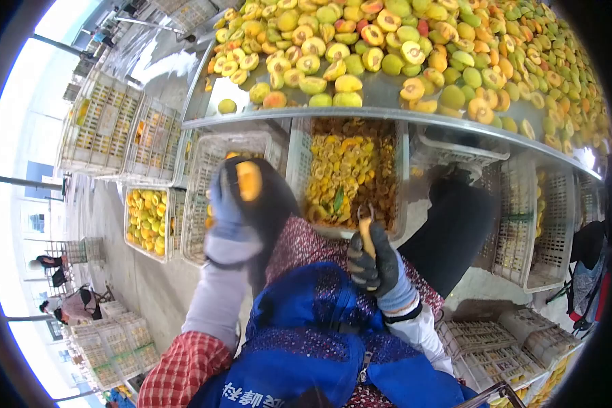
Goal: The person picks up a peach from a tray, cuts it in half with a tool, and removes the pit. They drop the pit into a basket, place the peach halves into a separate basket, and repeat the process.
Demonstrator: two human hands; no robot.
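My left hand point(232, 211), in a grey-and-dark glove and blurred by motion, holds an orange peach half point(249, 181) above a white crate at my left knee. My right hand point(375, 264), also gloved, is wrapped round the wooden handle of a pitting tool point(366, 234). Its curved metal loop points away from me, over the near edge of a crate point(402, 183) between my knees. In that crate lie yellow fruit pieces point(340, 163), brown pits or scraps and a green leaf point(338, 200).
A metal table point(285, 115) heaped with halved peaches point(387, 41) stands in front of me. Left of me are a crate of fruit point(146, 221) and stacked crates point(102, 126). More crates point(517, 224) stand on the right. Other people point(78, 304) sit far left.
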